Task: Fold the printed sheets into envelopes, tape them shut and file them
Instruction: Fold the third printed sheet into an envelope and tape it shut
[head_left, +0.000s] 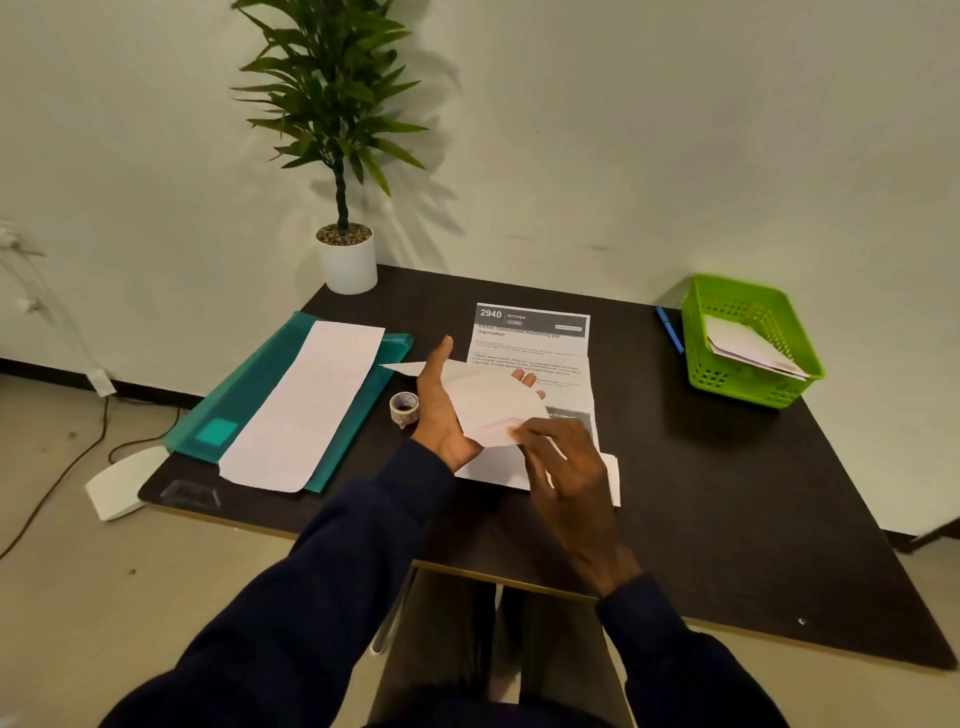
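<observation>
I hold a folded white paper envelope (488, 402) above the middle of the dark table (727, 493). My left hand (441, 410) cups it from the left and underneath, fingertips showing past its far edge. My right hand (561, 467) pinches its near lower edge with the fingertips. Under my hands lies a printed sheet (535, 338) headed "2940 KITCHEN", with more white paper beneath it near the front. A small roll of clear tape (404, 408) stands just left of my left hand. A green plastic basket (748, 338) at the far right holds folded envelopes.
A teal plastic folder (249, 400) lies at the table's left with a long white sheet (306, 405) on top. A potted plant (345, 260) stands at the back left corner. A blue pen (670, 330) lies left of the basket. Cables run over the floor at left.
</observation>
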